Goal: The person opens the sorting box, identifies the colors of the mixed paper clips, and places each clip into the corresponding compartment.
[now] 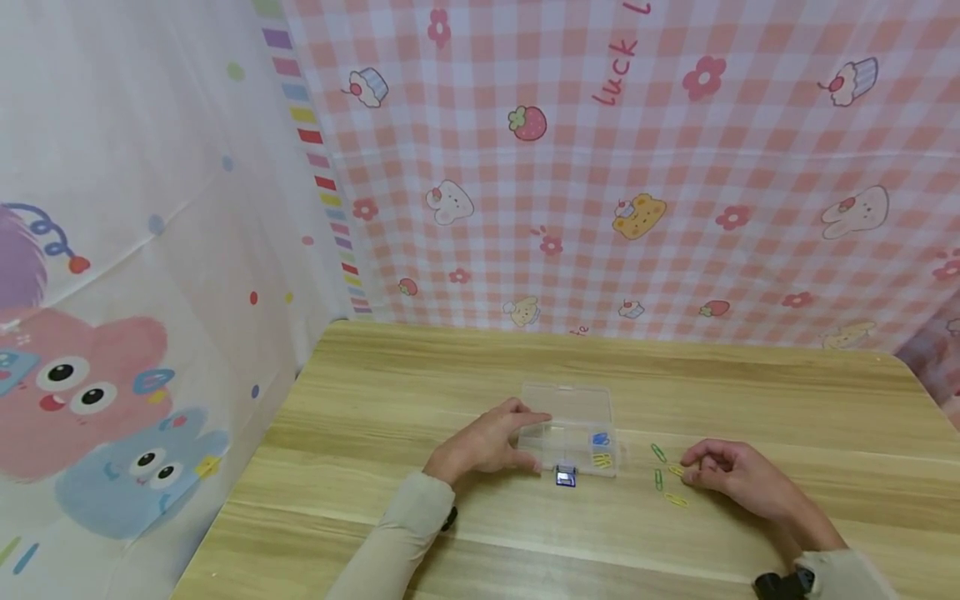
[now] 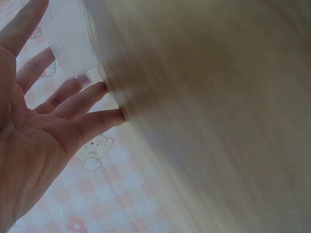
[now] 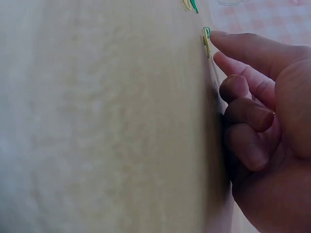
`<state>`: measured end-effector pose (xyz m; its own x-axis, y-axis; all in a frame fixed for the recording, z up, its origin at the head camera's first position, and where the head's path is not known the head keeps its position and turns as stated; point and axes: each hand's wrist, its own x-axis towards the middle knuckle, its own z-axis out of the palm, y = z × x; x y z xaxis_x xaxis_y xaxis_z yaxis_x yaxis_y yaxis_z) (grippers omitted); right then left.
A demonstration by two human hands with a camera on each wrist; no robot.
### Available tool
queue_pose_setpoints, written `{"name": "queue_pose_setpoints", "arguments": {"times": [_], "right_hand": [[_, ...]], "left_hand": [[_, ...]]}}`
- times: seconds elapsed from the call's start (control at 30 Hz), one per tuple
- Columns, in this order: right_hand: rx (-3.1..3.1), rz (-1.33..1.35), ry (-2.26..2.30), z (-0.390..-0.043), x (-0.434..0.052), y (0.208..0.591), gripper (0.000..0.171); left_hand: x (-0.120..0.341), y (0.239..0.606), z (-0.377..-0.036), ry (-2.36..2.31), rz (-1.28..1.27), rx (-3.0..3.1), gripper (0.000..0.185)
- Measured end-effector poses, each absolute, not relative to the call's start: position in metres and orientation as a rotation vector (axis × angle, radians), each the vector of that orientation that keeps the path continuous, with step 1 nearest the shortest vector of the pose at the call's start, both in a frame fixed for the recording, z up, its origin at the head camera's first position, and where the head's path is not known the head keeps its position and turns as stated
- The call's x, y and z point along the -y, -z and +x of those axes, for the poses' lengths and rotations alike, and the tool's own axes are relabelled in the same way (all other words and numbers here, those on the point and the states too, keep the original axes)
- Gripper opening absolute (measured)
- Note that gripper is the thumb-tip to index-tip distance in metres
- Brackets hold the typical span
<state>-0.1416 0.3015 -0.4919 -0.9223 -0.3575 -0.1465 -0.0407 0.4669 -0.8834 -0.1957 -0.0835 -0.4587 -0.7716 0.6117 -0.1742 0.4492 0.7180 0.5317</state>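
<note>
Four loose paper clips, light and slippery, I would pinch edgewise: my right hand curls fingertips onto one, left hand steadies the compartment box with straight fingers.

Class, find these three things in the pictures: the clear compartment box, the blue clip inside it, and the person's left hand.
clear compartment box point(image 1: 567, 402), head view, on its open lid.
blue clip point(image 1: 601, 438), head view, on its middle.
left hand point(image 1: 486, 442), head view, on the back of the hand.
</note>
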Motion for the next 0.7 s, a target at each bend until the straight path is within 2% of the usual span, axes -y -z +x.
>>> {"name": "queue_pose_setpoints", "arguments": {"times": [0.7], "right_hand": [[-2.465, -0.306, 1.415, -0.1421, -0.2954, 0.4947, 0.020]], "left_hand": [[0.0838, 0.4576, -0.1953, -0.692, 0.824, -2.573, 0.073]]}}
